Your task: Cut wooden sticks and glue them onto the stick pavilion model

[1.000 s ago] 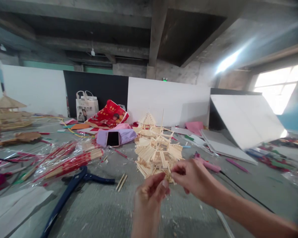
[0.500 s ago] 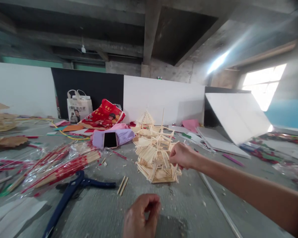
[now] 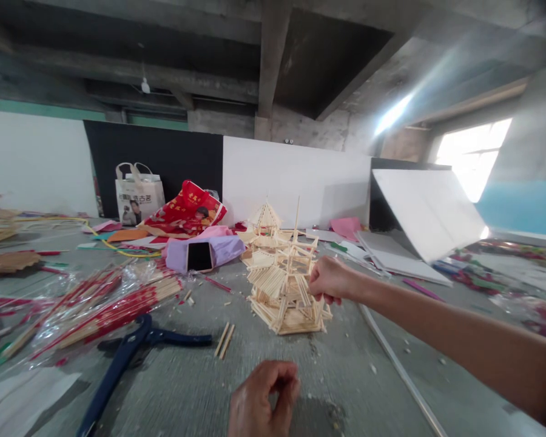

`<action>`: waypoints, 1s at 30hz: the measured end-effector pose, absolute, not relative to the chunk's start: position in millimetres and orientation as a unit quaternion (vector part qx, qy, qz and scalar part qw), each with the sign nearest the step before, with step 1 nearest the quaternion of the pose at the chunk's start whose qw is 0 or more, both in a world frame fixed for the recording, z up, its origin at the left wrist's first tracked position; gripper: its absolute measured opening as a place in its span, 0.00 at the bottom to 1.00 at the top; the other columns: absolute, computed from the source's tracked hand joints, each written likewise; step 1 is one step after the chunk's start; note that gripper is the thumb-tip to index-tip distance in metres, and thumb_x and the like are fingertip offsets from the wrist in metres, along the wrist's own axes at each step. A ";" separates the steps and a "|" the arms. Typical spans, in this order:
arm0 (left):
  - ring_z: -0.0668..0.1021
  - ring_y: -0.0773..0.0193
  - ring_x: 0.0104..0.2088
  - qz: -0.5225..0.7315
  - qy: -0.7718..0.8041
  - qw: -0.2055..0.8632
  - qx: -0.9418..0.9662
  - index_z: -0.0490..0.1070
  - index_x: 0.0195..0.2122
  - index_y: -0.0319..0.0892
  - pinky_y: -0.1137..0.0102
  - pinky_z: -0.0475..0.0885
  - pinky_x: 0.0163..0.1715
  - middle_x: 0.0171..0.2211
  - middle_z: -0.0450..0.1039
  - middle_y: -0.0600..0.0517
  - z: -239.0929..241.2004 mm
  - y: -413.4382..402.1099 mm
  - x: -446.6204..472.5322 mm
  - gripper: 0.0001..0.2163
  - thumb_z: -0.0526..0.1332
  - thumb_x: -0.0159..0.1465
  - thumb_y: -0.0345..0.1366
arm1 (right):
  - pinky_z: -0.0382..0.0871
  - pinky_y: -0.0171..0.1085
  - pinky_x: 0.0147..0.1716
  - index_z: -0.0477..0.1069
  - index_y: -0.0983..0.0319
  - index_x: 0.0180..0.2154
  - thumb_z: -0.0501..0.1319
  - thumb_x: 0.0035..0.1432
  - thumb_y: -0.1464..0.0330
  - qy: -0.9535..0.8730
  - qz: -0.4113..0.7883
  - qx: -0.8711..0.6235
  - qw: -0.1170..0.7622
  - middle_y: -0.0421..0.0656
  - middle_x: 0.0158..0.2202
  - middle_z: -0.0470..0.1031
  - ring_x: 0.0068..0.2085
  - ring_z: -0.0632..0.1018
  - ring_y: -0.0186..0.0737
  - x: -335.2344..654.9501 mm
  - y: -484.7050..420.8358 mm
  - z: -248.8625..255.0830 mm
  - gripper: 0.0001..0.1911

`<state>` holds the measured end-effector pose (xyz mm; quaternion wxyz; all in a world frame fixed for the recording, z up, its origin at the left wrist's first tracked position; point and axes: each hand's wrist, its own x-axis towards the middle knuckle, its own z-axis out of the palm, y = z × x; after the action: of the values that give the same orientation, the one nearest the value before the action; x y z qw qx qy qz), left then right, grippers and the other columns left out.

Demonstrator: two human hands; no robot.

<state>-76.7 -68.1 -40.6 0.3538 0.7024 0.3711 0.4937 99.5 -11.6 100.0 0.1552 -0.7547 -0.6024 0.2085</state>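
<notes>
A tiered pagoda model (image 3: 284, 285) made of thin wooden sticks stands upright on the grey table. At its right side is my right hand (image 3: 331, 279), fingers pinched together against or just beside the middle tiers; what they grip is hidden. Nearer to me, my left hand (image 3: 264, 397) hovers in front of the model, thumb and fingers curled closed into a ring. Anything between those fingertips is too small to tell. Two short loose sticks (image 3: 224, 341) lie left of the model's base. Beside them rests a dark blue plier-like cutter (image 3: 134, 352).
Bundles of sticks in red-printed plastic wrap (image 3: 113, 309) lie on the left. A phone (image 3: 199, 257) leans on purple cloth (image 3: 230, 249). Behind are a red bag (image 3: 186, 209) and a white tote (image 3: 139, 197). A metal rod (image 3: 400, 367) and a tilted white board (image 3: 430, 209) are on the right.
The view has shifted slightly, so the background sits a little farther left. My left hand appears slightly farther right. My right hand keeps its pinch at the model's side.
</notes>
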 end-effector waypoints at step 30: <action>0.75 0.71 0.24 0.492 0.356 0.360 0.708 0.73 0.27 0.45 0.81 0.68 0.27 0.22 0.74 0.56 -43.4 -69.0 -77.5 0.04 0.59 0.52 0.34 | 0.60 0.27 0.07 0.64 0.65 0.12 0.54 0.39 0.80 -0.569 0.245 -0.763 0.184 0.36 0.07 0.63 0.09 0.64 0.29 93.0 -15.7 101.9 0.10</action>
<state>-77.5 -69.0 -43.4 0.3604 0.7079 0.3564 0.4918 93.0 -15.7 101.9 0.1841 -0.7630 -0.5693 0.2447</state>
